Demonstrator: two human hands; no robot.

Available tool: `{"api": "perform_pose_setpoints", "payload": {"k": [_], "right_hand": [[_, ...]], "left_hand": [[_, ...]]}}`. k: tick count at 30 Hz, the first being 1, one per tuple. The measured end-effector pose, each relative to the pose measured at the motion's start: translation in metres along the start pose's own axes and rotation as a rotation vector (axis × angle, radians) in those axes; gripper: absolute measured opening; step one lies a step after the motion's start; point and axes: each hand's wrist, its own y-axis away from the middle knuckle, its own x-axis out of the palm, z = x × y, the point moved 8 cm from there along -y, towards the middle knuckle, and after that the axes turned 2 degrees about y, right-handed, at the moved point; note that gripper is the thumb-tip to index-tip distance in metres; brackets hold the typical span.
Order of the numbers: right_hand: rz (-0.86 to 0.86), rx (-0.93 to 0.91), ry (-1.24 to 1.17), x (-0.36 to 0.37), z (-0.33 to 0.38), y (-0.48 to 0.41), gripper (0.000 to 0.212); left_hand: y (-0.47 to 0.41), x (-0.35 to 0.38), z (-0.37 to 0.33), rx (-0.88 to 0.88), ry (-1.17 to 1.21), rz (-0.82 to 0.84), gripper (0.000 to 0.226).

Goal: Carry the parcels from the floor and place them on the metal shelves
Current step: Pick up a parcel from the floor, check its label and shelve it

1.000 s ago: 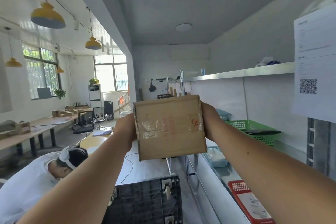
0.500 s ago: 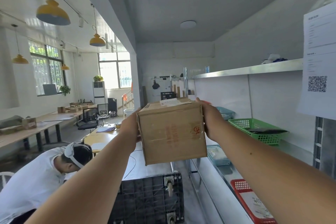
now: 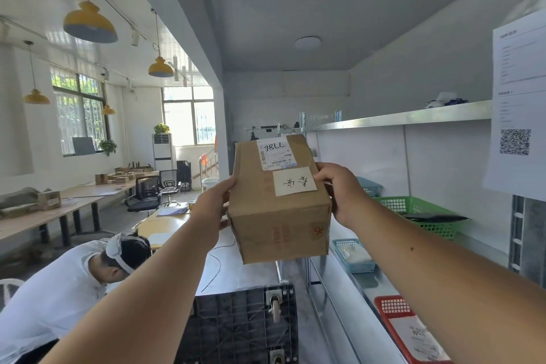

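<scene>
The left hand (image 3: pixel 213 207) and right hand (image 3: pixel 339 188) grip the parcel (image 3: pixel 279 201) by its sides. Its long axis runs near to far, labelled top tilted toward the camera.

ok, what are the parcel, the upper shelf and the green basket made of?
The parcel looks like brown cardboard: matte, creased edges, paper labels on top. The upper shelf is sheet metal, likely stainless or galvanised steel: bright silvery sheen. The green basket is probably moulded plastic: uniform colour, gridded walls.
</scene>
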Motion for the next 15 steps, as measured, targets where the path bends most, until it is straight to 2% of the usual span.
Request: {"api": "perform_pose_setpoints", "payload": {"k": [4,7,12,15], "right_hand": [[-0.037,-0.055,0.001,-0.002,0.008,0.002,0.036],[-0.053,-0.043,-0.017,-0.006,0.003,-0.002,0.057],[-0.061,-0.021,-0.057,-0.008,-0.005,-0.002,0.081],[-0.062,-0.015,-0.084,-0.009,-0.010,-0.004,0.076]], "left_hand": [[0.000,-0.002,0.002,0.019,0.026,0.022,0.014],[0.001,0.002,0.000,0.048,0.027,0.067,0.014],[0.004,0.005,-0.004,0.084,-0.011,0.132,0.031],[0.003,0.005,-0.002,0.093,-0.037,0.144,0.043]]}}
